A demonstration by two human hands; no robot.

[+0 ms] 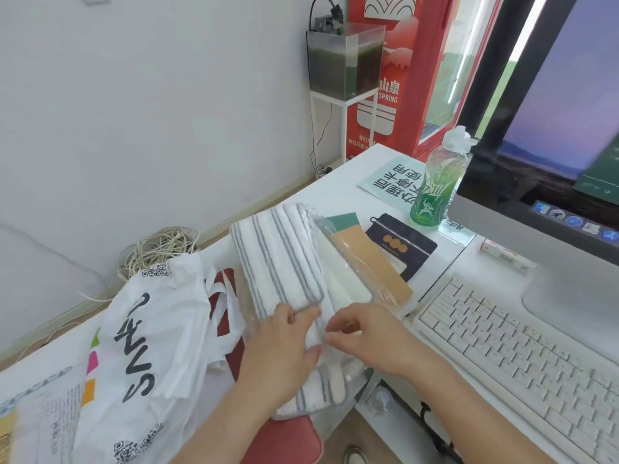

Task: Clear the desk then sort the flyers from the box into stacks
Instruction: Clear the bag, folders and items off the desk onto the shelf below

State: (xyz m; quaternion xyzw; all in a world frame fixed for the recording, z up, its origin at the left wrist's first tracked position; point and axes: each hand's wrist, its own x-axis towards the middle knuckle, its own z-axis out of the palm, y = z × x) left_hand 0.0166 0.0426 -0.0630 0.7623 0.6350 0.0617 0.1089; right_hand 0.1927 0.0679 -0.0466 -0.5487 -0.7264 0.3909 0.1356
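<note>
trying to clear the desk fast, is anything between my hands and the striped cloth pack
Nothing visible. Both hands are on the striped cloth pack: the left hand holds its near end and the right hand pinches its clear wrap. The white plastic bag lies beside it, not over it.

The monitor (552, 112) runs off the top and right edges, and the keyboard (519, 356) gets chopped at the right and bottom. The white plastic bag (150, 329) covers most of something red (222, 303) — can't tell what it is — and the small print low on it is too tiny to read. The right hand's (365, 339) fingers (335, 329) are blurred over the striped cloth (278, 256), so their grip isn't clear.
</note>
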